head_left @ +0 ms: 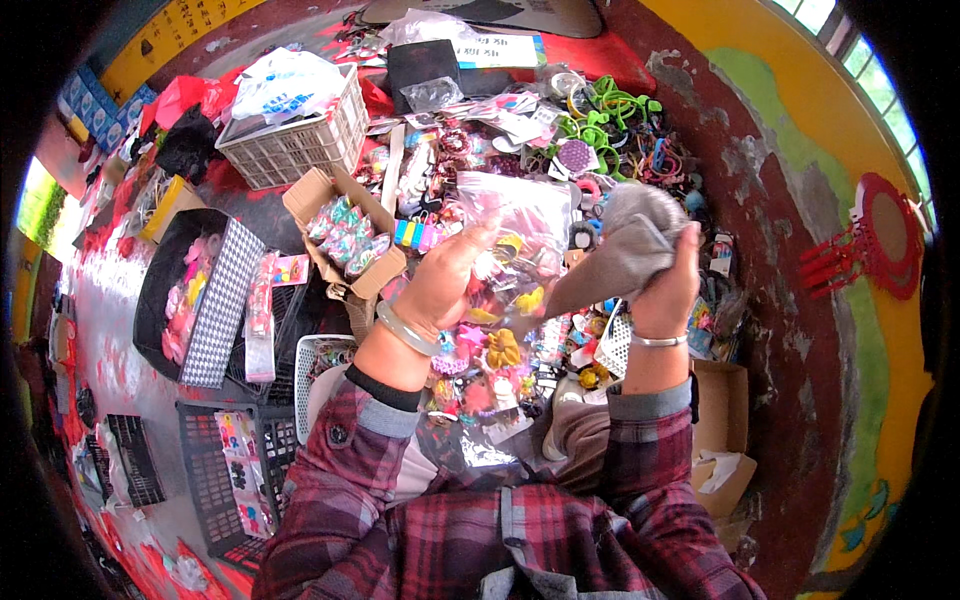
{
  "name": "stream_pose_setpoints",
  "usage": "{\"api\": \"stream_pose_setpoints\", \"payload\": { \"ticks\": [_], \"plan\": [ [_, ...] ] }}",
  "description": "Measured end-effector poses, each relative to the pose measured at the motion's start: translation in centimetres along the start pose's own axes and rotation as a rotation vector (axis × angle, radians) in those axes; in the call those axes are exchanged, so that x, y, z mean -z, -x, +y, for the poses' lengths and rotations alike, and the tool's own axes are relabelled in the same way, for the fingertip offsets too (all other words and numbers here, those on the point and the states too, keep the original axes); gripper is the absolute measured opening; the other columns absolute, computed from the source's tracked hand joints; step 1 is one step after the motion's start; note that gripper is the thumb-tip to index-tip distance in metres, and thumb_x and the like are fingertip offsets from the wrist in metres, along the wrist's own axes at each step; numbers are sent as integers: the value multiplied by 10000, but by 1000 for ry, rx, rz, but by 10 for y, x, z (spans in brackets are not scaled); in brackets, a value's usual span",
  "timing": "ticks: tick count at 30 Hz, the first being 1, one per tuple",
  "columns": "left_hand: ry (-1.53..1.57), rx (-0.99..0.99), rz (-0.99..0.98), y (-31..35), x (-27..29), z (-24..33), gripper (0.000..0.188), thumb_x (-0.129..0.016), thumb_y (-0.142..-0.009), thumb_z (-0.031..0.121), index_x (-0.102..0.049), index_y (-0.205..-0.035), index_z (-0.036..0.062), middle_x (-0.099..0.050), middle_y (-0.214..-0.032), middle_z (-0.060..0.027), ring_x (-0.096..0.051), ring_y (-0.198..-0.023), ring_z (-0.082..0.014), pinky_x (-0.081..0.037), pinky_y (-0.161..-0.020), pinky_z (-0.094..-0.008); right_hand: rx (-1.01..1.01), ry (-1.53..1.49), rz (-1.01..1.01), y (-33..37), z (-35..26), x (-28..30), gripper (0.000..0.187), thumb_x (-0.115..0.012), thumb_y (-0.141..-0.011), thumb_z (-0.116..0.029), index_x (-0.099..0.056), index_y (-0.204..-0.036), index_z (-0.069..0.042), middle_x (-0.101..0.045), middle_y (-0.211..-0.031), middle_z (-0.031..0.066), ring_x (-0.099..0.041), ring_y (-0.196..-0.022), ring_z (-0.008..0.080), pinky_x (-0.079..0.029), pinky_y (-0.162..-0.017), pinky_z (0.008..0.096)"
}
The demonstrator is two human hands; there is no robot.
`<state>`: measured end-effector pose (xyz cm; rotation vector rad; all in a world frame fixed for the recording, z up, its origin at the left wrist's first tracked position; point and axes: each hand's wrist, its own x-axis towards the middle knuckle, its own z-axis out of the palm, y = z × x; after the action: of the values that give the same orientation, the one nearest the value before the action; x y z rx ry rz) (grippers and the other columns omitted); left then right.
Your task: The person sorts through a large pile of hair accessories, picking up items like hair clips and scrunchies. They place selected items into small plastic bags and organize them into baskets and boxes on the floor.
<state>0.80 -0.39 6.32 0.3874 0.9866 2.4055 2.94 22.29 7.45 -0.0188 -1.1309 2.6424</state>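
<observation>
My right hand point(666, 290) is closed on a grey-brown cloth point(630, 250), its bunched upper part blurred and a long end hanging down to the left. My left hand point(448, 275), with a pale bangle at the wrist, is held up to the left of the cloth and apart from it. Its fingers look stretched out, with nothing visible in them. Behind its fingertips lies a clear plastic bag point(520, 205). Below and between my hands is a heap of small hair accessories, with a mustard-yellow bow-like piece point(503, 349) on top.
At left stand an open cardboard box point(318, 200) of wrapped trinkets, a black houndstooth bin point(222, 300) and black crates point(208, 480). A beige plastic crate point(350, 125) is farther back. Green headbands point(610, 110) lie at the far right of the heap, near the painted wall point(760, 200).
</observation>
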Motion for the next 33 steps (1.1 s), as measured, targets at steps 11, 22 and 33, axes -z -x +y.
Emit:
{"api": "stream_pose_setpoints", "payload": {
  "ticks": [11, 22, 33],
  "plan": [
    [-1143, -490, -329, -7, 0, -35, 405, -519, -839, 180, -459, -1210, 28, -539, -1151, -140, -526, -1054, -271, -410, -916, -378, 502, 1490, -620, 34, 36, -54, 448, -377, -905, -345, -507, -1244, -83, -441, -1316, 146, -330, -1279, 301, -192, -1054, 420],
    [-633, 74, -218, 1, 0, -20, 338, -424, -913, 113, -442, -1222, -21, -542, -1133, -84, -508, -1032, -136, -412, -887, -286, 78, 1060, -179, 5, 40, -5, 435, -365, -950, -349, -656, -935, -27, -655, -811, 127, -626, -761, 230, -462, -682, 303],
    [-252, 16, -117, 3, 4, -1, 396, -427, -922, 285, -520, -1158, -20, -579, -1113, -99, -543, -1032, -193, -409, -915, -320, -87, 568, 127, -8, 0, 25, 482, -375, -933, -419, -558, -1097, -4, -618, -1000, 153, -602, -896, 248, -480, -774, 316]
  ]
}}
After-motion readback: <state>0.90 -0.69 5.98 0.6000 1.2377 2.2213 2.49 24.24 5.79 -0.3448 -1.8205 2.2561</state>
